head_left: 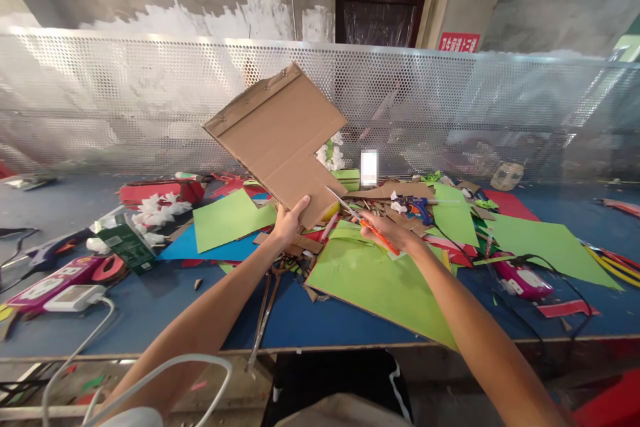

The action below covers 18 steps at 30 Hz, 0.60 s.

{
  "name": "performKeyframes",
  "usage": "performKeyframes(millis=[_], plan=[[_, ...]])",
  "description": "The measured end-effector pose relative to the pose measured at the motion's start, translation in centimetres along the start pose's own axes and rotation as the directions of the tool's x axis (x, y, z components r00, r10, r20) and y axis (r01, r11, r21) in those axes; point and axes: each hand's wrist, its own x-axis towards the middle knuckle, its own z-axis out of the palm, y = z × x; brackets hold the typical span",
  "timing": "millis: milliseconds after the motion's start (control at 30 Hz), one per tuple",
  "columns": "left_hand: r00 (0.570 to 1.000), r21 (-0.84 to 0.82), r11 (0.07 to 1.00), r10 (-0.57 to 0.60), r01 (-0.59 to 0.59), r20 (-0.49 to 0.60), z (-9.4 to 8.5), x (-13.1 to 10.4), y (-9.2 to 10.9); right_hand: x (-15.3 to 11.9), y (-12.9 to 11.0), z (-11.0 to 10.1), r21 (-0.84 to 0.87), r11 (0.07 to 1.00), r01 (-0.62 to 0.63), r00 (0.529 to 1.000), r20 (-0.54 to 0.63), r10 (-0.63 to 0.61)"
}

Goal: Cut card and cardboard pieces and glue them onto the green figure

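Brown, notched cardboard sheet (pixel 280 130), just left of centre frame, pinched at its lower edge by the left hand (pixel 289 221); right hand (pixel 395 232) gripping orange-handled metal scissors (pixel 373 230). Looks light, stiff but creasable; best held near that edge.

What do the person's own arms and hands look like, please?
The left hand and right hand are bare, without gloves. No sleeve, watch or bracelet shows on the left forearm or right forearm. A smooth white cable loops before the left one.
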Motion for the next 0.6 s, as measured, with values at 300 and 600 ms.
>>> performKeyframes(millis=[300,600], plan=[[1.0,-0.031,1.0,0.001,-0.001,-0.008,-0.45,0.47,-0.64,0.07,-0.29,0.4,0.065,0.998,-0.017,0.999,-0.034,0.019],[1.0,-0.035,0.999,0.029,-0.03,-0.008,-0.15,0.27,-0.33,0.39,0.28,0.84,0.084,0.996,-0.004,0.998,-0.06,0.009]])
